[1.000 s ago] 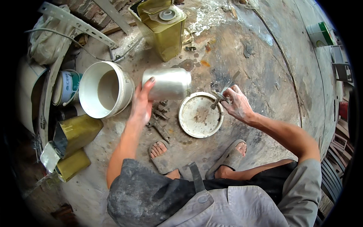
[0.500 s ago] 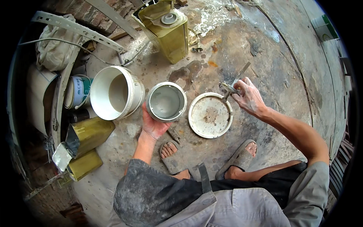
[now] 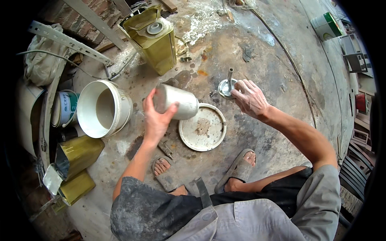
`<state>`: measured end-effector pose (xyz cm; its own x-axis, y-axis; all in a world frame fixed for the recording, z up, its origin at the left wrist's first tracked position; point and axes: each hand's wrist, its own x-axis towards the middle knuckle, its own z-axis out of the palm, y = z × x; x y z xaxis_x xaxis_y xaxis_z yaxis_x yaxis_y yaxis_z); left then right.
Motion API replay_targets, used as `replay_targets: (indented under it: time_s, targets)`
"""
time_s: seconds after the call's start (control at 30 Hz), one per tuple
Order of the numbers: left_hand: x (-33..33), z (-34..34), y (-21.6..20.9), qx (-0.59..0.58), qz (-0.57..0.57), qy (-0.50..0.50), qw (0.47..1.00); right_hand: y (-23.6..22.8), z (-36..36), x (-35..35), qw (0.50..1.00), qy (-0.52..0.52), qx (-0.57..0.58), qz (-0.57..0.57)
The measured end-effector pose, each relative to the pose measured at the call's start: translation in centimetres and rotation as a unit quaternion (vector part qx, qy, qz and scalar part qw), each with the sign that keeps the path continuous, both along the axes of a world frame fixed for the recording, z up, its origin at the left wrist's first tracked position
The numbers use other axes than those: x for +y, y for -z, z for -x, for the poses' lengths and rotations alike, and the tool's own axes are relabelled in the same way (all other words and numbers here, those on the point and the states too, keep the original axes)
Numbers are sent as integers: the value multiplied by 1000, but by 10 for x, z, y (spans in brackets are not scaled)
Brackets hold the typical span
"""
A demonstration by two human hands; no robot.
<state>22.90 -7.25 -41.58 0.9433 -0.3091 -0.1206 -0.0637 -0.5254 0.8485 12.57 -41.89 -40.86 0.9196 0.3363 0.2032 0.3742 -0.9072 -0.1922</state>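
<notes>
My left hand (image 3: pixel 156 122) is wrapped round a silvery metal cup (image 3: pixel 181 102), which lies tipped on its side in the air with its mouth toward the right. Its inside is turned out of sight. Below the cup's mouth, a round white bucket lid (image 3: pixel 192 136), stained in the middle, lies on the floor. Farther right, the fingers of my right hand (image 3: pixel 253 99) pinch the edge of a small round metal cup lid (image 3: pixel 223 89) with a short tube standing up from it.
A white bucket (image 3: pixel 122 106) with cloudy liquid stands at the left. Beyond the cup is a gold-coloured tin can (image 3: pixel 161 52); cut gold tins (image 3: pixel 82 154) lie at lower left. A small metal fitting (image 3: pixel 165 149) lies near my left foot. A dark cable (image 3: pixel 287 60) crosses the floor.
My left hand has tipped the cup from upright, mouth up, onto its side toward the white lid. My right hand has turned the metal lid so its tube points up.
</notes>
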Motion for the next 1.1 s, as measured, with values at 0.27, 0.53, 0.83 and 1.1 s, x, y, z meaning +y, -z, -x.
replay_targets:
  time_s: [0.27, 0.53, 0.83, 1.1]
  targets:
    - [-61, -11, 18, -310, -110, 163, 930, -3, -2, -16, 997, 73, -13, -4]
    - [-58, -8, 20, -269, -107, 197, 937, -2, 21, -2, 998, -61, -23, 7]
    - [-19, 49, -7, -34, 92, 187, 977, -27, 9, 47, 977, -154, -100, -106]
    - [-6, 55, -26, 106, 258, 214, 936, -44, 6, 75, 963, -225, -102, -108]
